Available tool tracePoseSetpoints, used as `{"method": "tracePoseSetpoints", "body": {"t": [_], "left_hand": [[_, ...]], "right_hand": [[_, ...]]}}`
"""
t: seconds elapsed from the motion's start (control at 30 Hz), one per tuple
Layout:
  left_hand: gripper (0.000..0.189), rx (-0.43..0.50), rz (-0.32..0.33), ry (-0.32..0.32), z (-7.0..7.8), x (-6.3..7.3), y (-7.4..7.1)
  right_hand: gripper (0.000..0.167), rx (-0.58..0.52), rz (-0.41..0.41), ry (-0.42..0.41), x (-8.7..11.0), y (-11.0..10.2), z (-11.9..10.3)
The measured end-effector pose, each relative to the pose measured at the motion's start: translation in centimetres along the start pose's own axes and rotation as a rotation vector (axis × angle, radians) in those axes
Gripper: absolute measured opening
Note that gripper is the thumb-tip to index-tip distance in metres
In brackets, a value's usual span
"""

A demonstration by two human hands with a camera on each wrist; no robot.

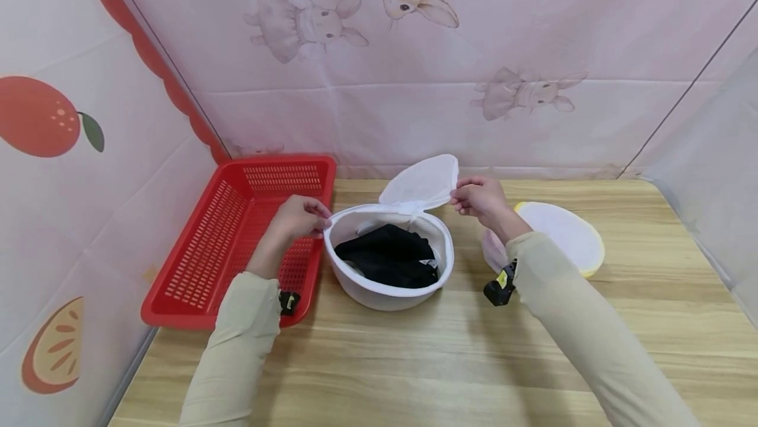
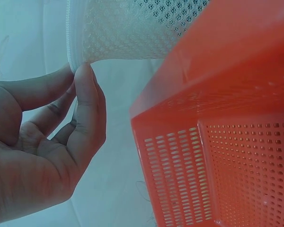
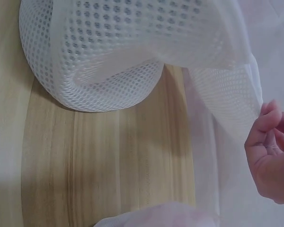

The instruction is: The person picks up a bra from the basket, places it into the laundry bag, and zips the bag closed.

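A white mesh laundry bag [image 1: 379, 299] stands upright on the table with its round lid [image 1: 422, 182] folded up at the back. Black cloth [image 1: 391, 259] lies inside it. My left hand [image 1: 299, 218] pinches the zippered rim on the bag's left side between thumb and fingertips; the left wrist view shows the zipper teeth [image 2: 70, 35] right at this pinch. With thumb and fingers, my right hand [image 1: 481, 200] pinches the right edge of the lid. In the right wrist view the bag's mesh side [image 3: 109, 92] shows a dent.
A red plastic basket [image 1: 237, 164] with slotted walls stands left of the bag, under my left forearm. On the right, partly behind my right forearm, lies a white round piece with yellow edging [image 1: 562, 236]. A printed fabric wall [image 1: 379, 118] borders the wooden table [image 1: 379, 368] behind.
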State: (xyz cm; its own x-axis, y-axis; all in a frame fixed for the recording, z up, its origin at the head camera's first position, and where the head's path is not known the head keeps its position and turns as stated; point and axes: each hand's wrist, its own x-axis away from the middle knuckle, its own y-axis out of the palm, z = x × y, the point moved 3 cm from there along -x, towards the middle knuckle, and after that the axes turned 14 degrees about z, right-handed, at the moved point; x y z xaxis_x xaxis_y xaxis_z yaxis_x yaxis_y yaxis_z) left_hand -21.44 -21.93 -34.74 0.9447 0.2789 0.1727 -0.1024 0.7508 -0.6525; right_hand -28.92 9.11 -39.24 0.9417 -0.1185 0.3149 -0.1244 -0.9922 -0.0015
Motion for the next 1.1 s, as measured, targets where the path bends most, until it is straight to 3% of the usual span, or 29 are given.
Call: {"method": "tracePoseSetpoints", "body": {"t": [0.27, 0.67, 1.1], "left_hand": [[0.015, 0.012, 0.000, 0.002, 0.3, 0.2, -0.1], [0.016, 0.027, -0.010, -0.019, 0.5, 0.5, -0.2], [0.016, 0.034, -0.003, -0.015, 0.3, 0.6, -0.1]], "right_hand": [[0.015, -0.063, -0.014, -0.003, 0.7, -0.4, -1.1], [0.012, -0.203, -0.164, 0.009, 1.7, -0.6, -2.7], [0.015, -0.226, -0.261, -0.014, 3.2, -0.6, -4.0]]}}
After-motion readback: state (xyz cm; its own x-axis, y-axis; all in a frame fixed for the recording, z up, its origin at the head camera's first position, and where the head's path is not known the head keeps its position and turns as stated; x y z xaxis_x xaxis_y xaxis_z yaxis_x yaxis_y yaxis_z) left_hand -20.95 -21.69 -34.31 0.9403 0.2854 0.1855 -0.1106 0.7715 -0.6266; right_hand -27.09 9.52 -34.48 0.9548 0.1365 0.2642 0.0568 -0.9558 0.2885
